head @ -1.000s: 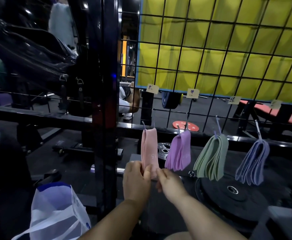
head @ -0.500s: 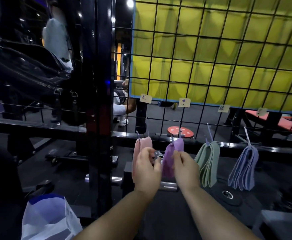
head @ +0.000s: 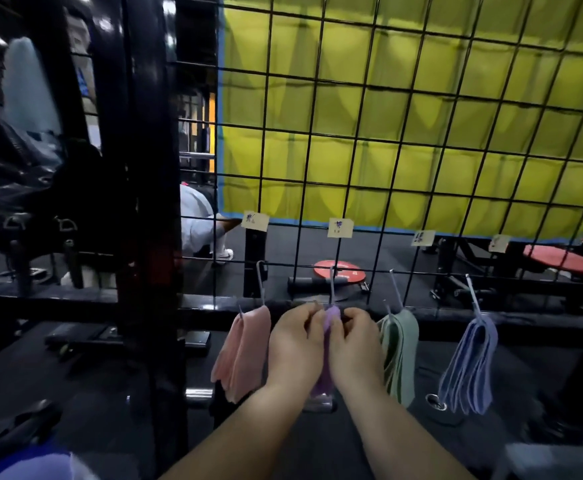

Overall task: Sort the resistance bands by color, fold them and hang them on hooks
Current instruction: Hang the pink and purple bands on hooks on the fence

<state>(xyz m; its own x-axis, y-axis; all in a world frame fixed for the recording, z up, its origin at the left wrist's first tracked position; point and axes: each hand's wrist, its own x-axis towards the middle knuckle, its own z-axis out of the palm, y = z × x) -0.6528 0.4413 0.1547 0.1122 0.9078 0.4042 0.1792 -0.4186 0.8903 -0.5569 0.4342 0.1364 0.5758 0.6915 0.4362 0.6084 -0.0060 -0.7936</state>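
Note:
Folded resistance bands hang in bundles from metal hooks on a black wire grid (head: 400, 140): pink bands (head: 243, 351) at the left, purple bands (head: 329, 320), green bands (head: 399, 355) and blue-violet bands (head: 468, 368) at the right. My left hand (head: 295, 344) and my right hand (head: 354, 341) are side by side and pinch the purple bundle between them just under its hook (head: 332, 289). Most of the purple bundle is hidden by my hands. A small paper label (head: 340, 227) is clipped to the grid above each hook.
A thick black rack post (head: 148, 237) stands left of the grid. A yellow cloth hangs behind the grid. A white and blue plastic bag (head: 23, 465) lies at the bottom left. Weight plates and a red bench lie on the dark floor behind and below.
Both hands left the pink bundle, moved right to the purple bundle and rose to its top by the hook. The view tilted upward.

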